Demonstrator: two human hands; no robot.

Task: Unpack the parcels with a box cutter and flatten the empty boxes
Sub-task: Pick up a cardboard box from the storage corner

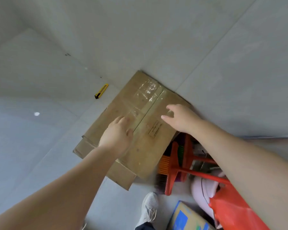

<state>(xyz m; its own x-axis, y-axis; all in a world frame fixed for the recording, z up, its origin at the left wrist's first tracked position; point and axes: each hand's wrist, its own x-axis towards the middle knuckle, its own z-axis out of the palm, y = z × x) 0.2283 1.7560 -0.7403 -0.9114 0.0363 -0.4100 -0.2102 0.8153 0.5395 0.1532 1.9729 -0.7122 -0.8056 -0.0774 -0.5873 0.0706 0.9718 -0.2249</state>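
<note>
A flattened brown cardboard box with clear tape across it lies on the grey tiled floor. My left hand rests on its middle with relaxed fingers. My right hand reaches over the box's right part, fingers spread and straight, holding nothing. A yellow box cutter lies on the floor to the left of the box, away from both hands.
Red-handled brooms lie beside the box's right edge. A red plastic bag, a pale pink object and another cardboard box with blue print sit at the lower right. My grey shoe stands below the box.
</note>
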